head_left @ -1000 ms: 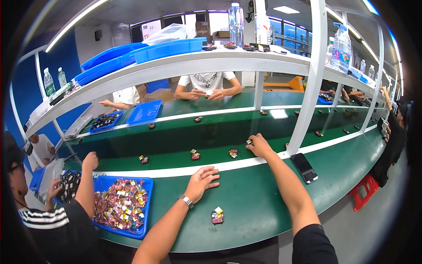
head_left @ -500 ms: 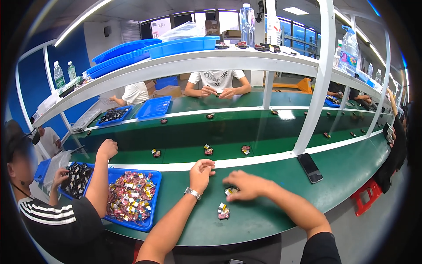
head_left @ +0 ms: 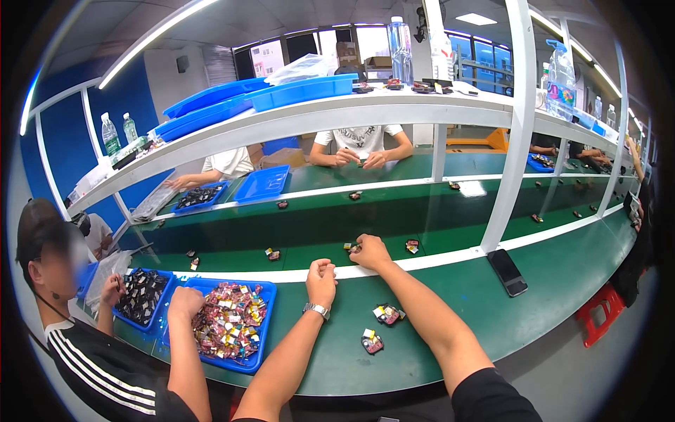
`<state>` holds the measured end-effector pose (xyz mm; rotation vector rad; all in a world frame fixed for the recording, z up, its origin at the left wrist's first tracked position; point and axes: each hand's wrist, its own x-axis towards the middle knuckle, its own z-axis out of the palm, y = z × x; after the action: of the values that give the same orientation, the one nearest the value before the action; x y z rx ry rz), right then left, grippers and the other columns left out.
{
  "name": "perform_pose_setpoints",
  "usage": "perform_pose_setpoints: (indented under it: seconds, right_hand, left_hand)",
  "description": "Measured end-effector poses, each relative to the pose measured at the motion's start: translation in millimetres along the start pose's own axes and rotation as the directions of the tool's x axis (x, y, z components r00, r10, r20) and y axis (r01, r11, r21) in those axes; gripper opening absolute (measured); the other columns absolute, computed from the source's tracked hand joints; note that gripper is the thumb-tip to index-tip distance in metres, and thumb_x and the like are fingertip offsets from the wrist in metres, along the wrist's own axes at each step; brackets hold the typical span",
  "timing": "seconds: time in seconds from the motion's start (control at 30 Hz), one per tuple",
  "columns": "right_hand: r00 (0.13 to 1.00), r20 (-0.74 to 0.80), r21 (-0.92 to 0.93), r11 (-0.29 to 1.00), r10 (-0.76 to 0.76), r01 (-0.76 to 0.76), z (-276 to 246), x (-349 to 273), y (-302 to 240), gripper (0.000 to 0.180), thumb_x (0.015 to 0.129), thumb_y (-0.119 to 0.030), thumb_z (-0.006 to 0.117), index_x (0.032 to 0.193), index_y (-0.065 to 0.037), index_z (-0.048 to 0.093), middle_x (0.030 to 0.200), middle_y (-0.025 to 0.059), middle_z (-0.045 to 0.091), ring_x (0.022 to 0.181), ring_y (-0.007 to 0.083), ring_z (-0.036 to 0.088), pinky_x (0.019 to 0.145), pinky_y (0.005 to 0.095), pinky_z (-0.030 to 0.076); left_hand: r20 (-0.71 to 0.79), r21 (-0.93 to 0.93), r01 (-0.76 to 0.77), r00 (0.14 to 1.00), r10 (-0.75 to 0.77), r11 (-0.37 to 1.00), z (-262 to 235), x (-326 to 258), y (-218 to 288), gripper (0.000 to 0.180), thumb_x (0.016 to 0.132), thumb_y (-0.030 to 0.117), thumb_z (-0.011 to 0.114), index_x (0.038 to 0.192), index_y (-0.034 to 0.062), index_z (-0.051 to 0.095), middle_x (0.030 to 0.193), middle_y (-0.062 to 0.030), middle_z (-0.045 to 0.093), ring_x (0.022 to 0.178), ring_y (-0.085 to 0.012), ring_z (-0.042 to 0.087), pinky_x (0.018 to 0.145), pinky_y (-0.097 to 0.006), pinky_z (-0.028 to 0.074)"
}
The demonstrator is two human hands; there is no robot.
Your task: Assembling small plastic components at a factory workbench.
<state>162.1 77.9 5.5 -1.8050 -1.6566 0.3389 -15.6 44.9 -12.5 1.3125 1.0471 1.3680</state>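
Note:
My right hand (head_left: 370, 252) reaches over the white rail to the green belt. Its fingers are closed on a small circuit-board assembly (head_left: 349, 247) with a yellow and white piece, mostly covered by the fingertips. My left hand (head_left: 321, 283), a metal watch on its wrist, hovers near the rail with curled fingers; what they hold, if anything, is hidden. On the green bench between my forearms lie a cluster of reddish board assemblies (head_left: 388, 314) and, nearer me, a single board assembly (head_left: 372, 342).
Left of my forearm stands a blue tray (head_left: 270, 309) heaped with reddish boards. A co-worker's hand (head_left: 185, 302) is over its edge, beside a tray of black parts (head_left: 144, 299). A phone (head_left: 507, 272) lies right, by a white post (head_left: 512, 169). More boards (head_left: 412, 246) dot the belt.
My right hand has moved from the bench pieces forward to the belt. The co-worker's arm has drawn back from the belt to the tray of boards. The view has shifted slightly.

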Motion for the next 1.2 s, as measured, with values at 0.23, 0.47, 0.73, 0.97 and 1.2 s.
perform_pose_setpoints:
  seconds: [0.23,0.47,0.73,0.97,1.2]
  right_hand:
    - [0.864,0.150,0.227,0.867,-0.481,0.444,-67,-90,-31,0.060,0.077,-0.008,0.073,0.132,-0.006,0.050,0.123,0.0086,0.062,0.119,0.0270,0.051,0.101,0.0401,0.042]
    - [0.841,0.018,0.205,0.826,-0.540,0.526,-74,-116,-21,0.048,0.079,-0.001,0.067,0.126,-0.009,0.057,0.122,0.0097,0.059,0.117,0.0292,0.051,0.100,0.0391,0.043]
    - [0.759,0.020,-0.067,0.756,-0.651,0.651,-66,-116,-15,0.027,0.075,-0.004,0.071,0.100,-0.011,0.066,0.119,0.0073,0.056,0.111,0.0283,0.053,0.092,0.0380,0.049]
    - [0.788,-0.022,-0.036,0.788,-0.615,0.614,-67,-118,-19,0.016,0.076,-0.007,0.072,0.091,-0.009,0.065,0.120,0.0070,0.055,0.113,0.0280,0.051,0.092,0.0383,0.047]
    - [0.823,-0.074,0.012,0.825,-0.563,0.565,-53,-117,-9,0.008,0.080,-0.012,0.071,0.086,-0.007,0.068,0.121,0.0077,0.056,0.116,0.0280,0.050,0.095,0.0381,0.046]
  left_hand:
    - [0.481,-0.178,0.315,0.855,-0.197,0.932,-16,0,14,0.041,0.103,0.034,0.041,0.112,-0.0014,0.059,0.096,-0.0097,0.066,0.074,-0.0118,0.061,0.061,-0.024,0.050]
    - [0.719,-0.073,0.398,0.657,-0.229,0.914,-12,-13,36,0.037,0.103,0.019,0.041,0.134,-0.0001,0.048,0.104,-0.0140,0.065,0.088,-0.0199,0.068,0.074,-0.028,0.057]
    - [0.688,-0.157,0.409,0.698,-0.197,0.899,-5,-24,36,0.036,0.102,0.008,0.035,0.137,0.0033,0.041,0.118,-0.0158,0.060,0.108,-0.0263,0.063,0.095,-0.039,0.055]
    - [0.666,-0.131,0.374,0.719,-0.198,0.918,-3,-26,33,0.031,0.101,0.007,0.037,0.132,0.0039,0.043,0.118,-0.0148,0.060,0.109,-0.0235,0.062,0.096,-0.038,0.054]
    - [0.711,-0.135,0.427,0.670,-0.213,0.894,-6,-22,29,0.036,0.096,0.002,0.046,0.132,0.0068,0.044,0.122,-0.0103,0.058,0.112,-0.0209,0.059,0.097,-0.039,0.053]
